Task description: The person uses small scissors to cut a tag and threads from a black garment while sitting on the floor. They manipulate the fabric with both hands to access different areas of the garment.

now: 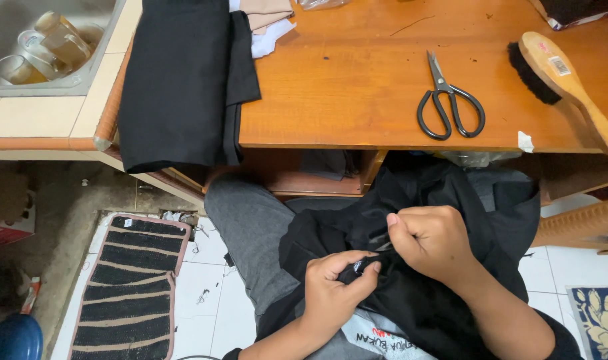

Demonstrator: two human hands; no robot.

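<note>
A black garment [410,293] lies bunched on my lap, over grey trousers [250,227]. My left hand [337,287] pinches a fold of the black cloth between thumb and fingers. My right hand [430,240] is closed on the same cloth just above and to the right, the two hands almost touching. Whether a small tool sits between my fingers is hidden.
A wooden table [357,87] stands ahead with black-handled scissors [447,100], a wooden brush [564,80] and folded black fabric [180,80] hanging over its left edge. A steel sink [90,73] with glasses is at upper left. A striped mat [130,287] lies on the tiled floor.
</note>
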